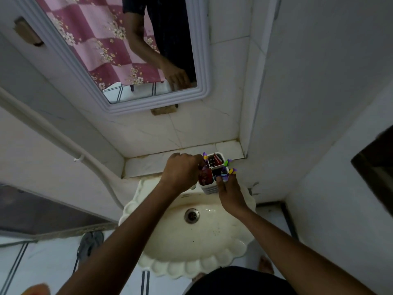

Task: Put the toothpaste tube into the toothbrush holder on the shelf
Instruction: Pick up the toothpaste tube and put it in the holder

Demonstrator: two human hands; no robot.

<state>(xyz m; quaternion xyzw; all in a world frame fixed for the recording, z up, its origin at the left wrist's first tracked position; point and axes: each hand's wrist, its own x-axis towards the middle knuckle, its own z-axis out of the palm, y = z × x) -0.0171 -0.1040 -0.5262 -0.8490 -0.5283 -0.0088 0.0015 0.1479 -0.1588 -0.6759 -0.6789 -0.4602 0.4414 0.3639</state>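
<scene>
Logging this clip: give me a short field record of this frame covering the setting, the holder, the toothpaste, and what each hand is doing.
setting: tiled shelf below a wall mirror, above a scalloped sink
holder: white toothbrush holder with compartments, at the shelf's front edge
toothpaste: red toothpaste tube standing in the holder's left compartment
left hand: closed around the tube's top
right hand: steadying the holder from its near right side
task state: tube partly in, not released

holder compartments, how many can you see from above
3: a far one, a near-left one with the red tube, a near-right one. The hands may hide more.
</scene>
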